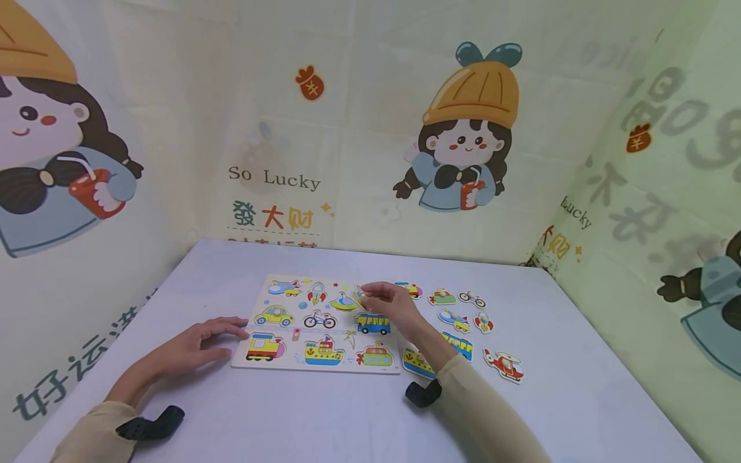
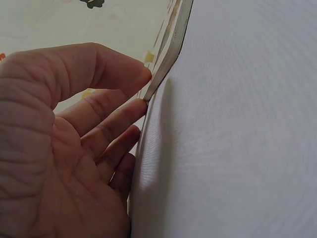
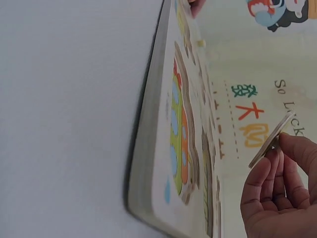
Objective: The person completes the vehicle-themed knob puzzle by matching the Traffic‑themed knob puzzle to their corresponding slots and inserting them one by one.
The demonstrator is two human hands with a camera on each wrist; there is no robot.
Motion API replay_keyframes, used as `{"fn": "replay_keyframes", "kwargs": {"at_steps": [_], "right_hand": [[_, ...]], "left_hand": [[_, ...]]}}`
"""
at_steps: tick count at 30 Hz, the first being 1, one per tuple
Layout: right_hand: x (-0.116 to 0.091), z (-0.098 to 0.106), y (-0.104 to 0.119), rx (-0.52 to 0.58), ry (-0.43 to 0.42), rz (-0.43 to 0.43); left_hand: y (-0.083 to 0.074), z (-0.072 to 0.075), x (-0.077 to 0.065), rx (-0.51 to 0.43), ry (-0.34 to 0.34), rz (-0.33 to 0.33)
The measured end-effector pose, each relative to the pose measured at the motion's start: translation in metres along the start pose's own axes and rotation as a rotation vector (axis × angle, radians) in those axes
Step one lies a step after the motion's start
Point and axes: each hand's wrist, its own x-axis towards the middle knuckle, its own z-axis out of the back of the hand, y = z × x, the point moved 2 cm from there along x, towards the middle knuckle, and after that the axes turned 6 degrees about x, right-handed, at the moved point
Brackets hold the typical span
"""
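Note:
A wooden puzzle board point(image 1: 292, 368) with pictures of vehicles in its cutouts lies on the table. My right hand point(image 1: 393, 307) is over its upper right part. Thumb and fingers of that hand pinch the small knob of a thin puzzle piece point(image 3: 271, 140), seen edge-on in the right wrist view and raised above the board. The piece's picture is mostly hidden; I cannot tell which vehicle it is. My left hand point(image 1: 197, 344) rests at the board's left edge, its fingertips point(image 2: 143, 74) touching the edge and its fingers loosely extended.
Loose pieces lie right of the board: a helicopter point(image 1: 505, 366), a bus point(image 1: 460, 346), a ship point(image 1: 418, 364), an airplane point(image 1: 454, 320), a rocket point(image 1: 483, 323), a bicycle point(image 1: 472, 299), a submarine point(image 1: 442, 297) and a train point(image 1: 412, 290). Printed cloth walls point(image 1: 359, 193) surround the white table point(image 1: 301, 418).

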Motion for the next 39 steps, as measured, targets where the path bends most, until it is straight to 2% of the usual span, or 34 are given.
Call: {"fn": "replay_keyframes", "kwargs": {"at_steps": [5, 16, 27, 32, 39], "right_hand": [[0.004, -0.009, 0.002, 0.021, -0.006, -0.002], [0.015, -0.024, 0.004, 0.027, -0.055, -0.009], [0.023, -0.027, 0.004, 0.003, -0.071, -0.029], [0.027, -0.028, 0.003, -0.029, -0.074, -0.032], [0.033, -0.031, 0.003, -0.142, -0.063, -0.004]], "left_hand": [[0.002, 0.0, 0.0, -0.033, 0.003, -0.003], [0.001, 0.003, 0.001, 0.041, -0.001, 0.0], [0.0, 0.005, 0.002, 0.031, 0.0, -0.005], [-0.001, 0.005, 0.002, -0.006, 0.016, -0.003], [0.0, 0.006, 0.001, 0.029, -0.003, -0.012]]}}
